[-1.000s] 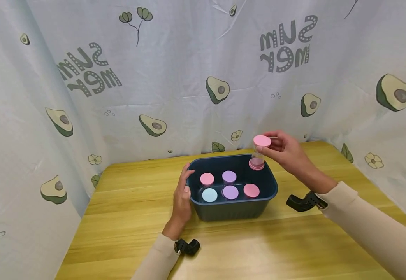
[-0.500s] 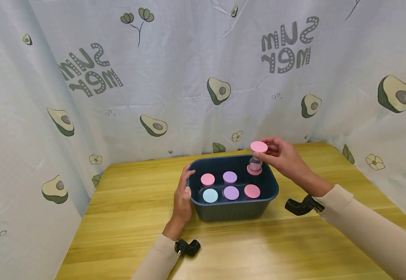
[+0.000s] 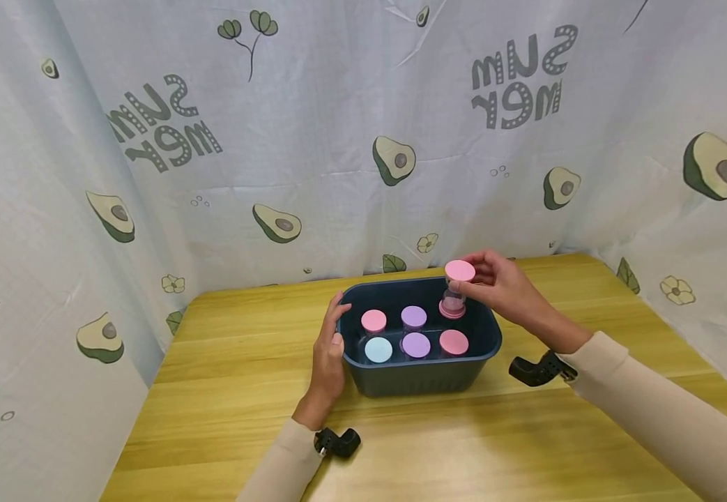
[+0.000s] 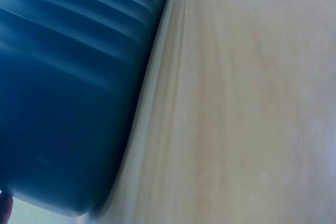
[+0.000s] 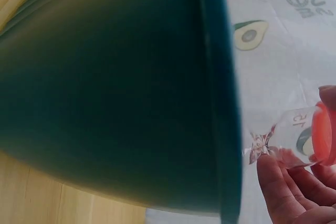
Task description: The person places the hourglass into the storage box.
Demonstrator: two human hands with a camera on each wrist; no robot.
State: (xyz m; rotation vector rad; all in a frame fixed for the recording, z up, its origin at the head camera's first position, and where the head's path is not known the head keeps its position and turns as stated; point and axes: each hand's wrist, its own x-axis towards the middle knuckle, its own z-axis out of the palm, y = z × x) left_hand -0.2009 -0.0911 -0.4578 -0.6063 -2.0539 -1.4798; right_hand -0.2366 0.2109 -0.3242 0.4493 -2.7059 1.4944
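Note:
In the head view my right hand pinches a sand timer with pink end caps and clear glass. It is held nearly upright at the back right corner of a dark blue plastic bin, its lower cap below the rim line. The right wrist view shows the fingertips on the glass and on the pink cap, beyond the bin's wall. My left hand rests against the bin's left end, fingers extended along it and thumb by the rim. Inside the bin stand a light blue-capped timer, two purple-capped timers and two pink-capped timers.
The bin stands on a yellow wood-grain table. Behind and beside the table hangs a pale curtain printed with avocados. A black wrist camera sits on the right wrist, another black camera on the left.
My right hand has lowered the pink sand timer and brought it slightly left, further into the bin's back right corner. The left hand and the bin stay put.

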